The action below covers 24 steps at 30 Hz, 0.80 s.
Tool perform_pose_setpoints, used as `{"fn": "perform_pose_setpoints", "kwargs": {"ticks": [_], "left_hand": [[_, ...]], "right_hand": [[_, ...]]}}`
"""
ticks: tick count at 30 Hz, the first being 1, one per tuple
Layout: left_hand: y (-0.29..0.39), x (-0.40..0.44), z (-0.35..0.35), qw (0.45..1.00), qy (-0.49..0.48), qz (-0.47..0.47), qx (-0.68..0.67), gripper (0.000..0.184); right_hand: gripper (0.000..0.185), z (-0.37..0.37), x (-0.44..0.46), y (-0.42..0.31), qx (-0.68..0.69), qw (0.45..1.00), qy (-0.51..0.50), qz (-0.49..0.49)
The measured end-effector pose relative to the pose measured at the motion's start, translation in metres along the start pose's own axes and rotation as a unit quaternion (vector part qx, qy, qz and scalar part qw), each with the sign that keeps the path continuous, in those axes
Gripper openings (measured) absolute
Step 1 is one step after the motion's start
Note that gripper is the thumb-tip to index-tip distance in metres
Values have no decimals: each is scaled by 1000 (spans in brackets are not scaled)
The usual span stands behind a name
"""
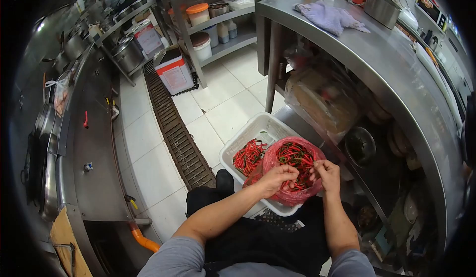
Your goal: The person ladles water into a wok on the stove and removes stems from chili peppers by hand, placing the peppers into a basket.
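Observation:
Red chili peppers with green stems fill a pink plastic bag (317,151), which sits open inside a white perforated basket (229,150). A loose pile of red chilies (249,157) lies in the basket to the left of the bag. Over the bag's near left side, my left hand (279,181) is closed with curled fingers, and what they hold is too small to make out. My right hand (326,176) pinches a red chili at the bag's right side. Both hands are close together above the chilies.
A steel counter (396,73) curves along the right, with a cloth (333,17) and a pot (382,9) on it. Bagged goods fill its lower shelf. A floor drain grate (173,128) runs left of the basket. A square tin (173,71) stands near the shelving.

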<state>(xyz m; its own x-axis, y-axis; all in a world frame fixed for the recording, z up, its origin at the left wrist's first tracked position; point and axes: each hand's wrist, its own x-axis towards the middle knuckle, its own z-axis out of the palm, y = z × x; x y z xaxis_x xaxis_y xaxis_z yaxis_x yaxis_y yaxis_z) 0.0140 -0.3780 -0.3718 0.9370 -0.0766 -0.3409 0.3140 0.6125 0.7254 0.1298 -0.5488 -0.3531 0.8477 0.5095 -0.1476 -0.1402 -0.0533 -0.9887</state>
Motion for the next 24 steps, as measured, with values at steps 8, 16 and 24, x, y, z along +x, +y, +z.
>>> {"fn": "perform_pose_setpoints", "kwargs": {"ticks": [8, 16, 24], "left_hand": [[-16, 14, 8, 986, 84, 125, -66, 9], [13, 8, -6, 958, 201, 205, 0, 12], [6, 0, -11, 882, 23, 85, 462, 18]], "right_hand": [[15, 18, -10, 16, -33, 994, -103, 35], [15, 12, -8, 18, -110, 990, -83, 13], [16, 19, -8, -9, -258, 942, 39, -213]]}}
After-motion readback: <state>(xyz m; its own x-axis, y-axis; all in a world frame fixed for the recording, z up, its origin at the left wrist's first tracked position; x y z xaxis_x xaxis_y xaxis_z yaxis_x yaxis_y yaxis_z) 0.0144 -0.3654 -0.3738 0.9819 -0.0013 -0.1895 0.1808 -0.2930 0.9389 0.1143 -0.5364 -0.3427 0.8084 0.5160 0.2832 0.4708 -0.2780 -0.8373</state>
